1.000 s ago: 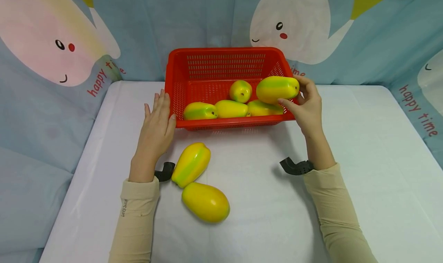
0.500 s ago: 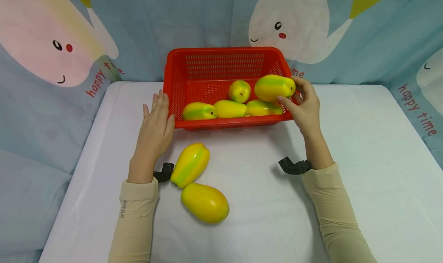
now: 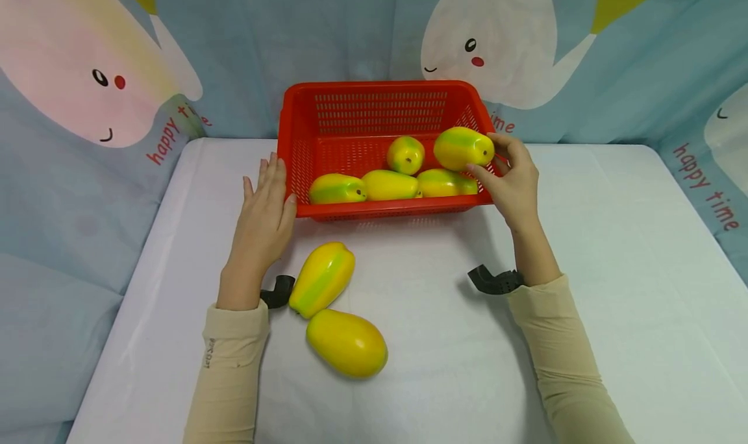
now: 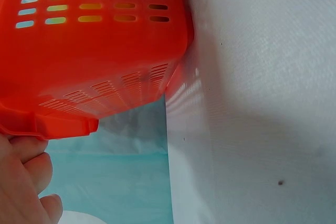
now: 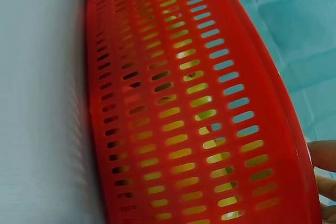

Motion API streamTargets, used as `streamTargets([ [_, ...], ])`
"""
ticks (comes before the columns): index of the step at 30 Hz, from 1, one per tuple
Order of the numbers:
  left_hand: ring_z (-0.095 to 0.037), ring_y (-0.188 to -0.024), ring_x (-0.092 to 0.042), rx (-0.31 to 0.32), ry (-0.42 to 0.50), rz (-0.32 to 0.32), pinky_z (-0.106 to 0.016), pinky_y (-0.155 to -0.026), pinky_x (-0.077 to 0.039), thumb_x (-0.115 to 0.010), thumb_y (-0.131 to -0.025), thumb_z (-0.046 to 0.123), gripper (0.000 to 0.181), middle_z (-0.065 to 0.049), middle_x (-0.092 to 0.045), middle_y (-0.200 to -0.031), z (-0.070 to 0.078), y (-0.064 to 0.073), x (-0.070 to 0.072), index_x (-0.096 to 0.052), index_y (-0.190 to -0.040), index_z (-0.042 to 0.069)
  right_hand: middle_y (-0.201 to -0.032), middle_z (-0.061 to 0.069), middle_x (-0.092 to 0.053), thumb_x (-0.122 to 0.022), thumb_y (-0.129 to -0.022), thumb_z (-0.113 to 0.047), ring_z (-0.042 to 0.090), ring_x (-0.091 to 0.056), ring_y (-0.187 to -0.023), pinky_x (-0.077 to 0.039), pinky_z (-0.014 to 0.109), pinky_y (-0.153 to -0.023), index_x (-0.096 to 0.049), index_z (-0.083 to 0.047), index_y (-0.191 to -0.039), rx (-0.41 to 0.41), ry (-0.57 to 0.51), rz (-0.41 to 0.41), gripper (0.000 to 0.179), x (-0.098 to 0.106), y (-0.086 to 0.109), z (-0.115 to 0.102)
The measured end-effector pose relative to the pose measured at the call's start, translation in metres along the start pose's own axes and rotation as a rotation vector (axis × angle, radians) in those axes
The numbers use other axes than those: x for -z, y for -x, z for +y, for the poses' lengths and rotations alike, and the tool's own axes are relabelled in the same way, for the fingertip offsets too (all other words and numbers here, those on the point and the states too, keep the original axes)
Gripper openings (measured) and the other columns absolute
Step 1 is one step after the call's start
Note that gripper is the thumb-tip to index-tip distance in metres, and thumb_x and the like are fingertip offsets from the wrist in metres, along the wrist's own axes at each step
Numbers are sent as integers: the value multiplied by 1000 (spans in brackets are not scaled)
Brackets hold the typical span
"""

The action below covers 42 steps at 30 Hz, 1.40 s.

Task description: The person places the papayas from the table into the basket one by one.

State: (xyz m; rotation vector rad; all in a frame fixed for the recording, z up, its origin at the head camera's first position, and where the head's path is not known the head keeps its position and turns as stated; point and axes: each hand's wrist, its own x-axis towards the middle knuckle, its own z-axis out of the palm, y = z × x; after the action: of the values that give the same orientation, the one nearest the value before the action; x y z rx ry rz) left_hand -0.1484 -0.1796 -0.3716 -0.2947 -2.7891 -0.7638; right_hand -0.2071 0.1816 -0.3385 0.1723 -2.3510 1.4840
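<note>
A red plastic basket holds several yellow-green toy papayas, among them a papaya at front left and a small end-on papaya at the middle. Over its right end, my right hand pinches a papaya between thumb and fingers, above another papaya. My left hand lies with straight fingers against the basket's left side. In the left wrist view its fingers touch the basket's rim. The right wrist view shows mostly the slotted front wall, with fingertips at its edge.
Two more papayas lie on the white table near the left forearm: an upper one and a lower one, touching end to side. A blue printed curtain hangs behind the basket. Black wrist mounts stick out from both wrists.
My right hand has shifted slightly left with its papaya, which turns so that its tip faces more toward the front. The left hand and the basket stay nearly still.
</note>
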Motion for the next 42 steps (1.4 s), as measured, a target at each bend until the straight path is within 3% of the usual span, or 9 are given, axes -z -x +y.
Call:
streamTargets([
  [9, -23, -144, -2, 2, -6, -7, -48, -113, 4, -33, -101, 24, 58, -11, -7, -157, 0, 1, 0, -14, -149, -1, -129, 12, -53, -72, -83, -13, 20, -51, -120, -44, 29, -97, -50, 0, -130, -120, 70, -80, 53, 0, -15, -4],
  [21, -23, -144, -1, 2, 3, 0, -47, -113, 5, -33, -100, 24, 59, -11, -7, -157, 1, 0, -1, -13, -150, 0, -124, 14, -57, -72, -84, -19, 24, -55, -115, -45, 31, -95, -52, 0, -128, -90, 231, -162, 52, -2, -24, -1],
  [42, -23, -144, -1, 0, 0, -6, -47, -113, 5, -34, -100, 24, 59, -12, -7, -157, 1, 0, 0, -13, -150, -1, -126, 13, -57, -72, -84, -21, 24, -55, -116, -45, 33, -96, -52, -2, -129, -107, 257, -147, 53, -3, -23, 0],
])
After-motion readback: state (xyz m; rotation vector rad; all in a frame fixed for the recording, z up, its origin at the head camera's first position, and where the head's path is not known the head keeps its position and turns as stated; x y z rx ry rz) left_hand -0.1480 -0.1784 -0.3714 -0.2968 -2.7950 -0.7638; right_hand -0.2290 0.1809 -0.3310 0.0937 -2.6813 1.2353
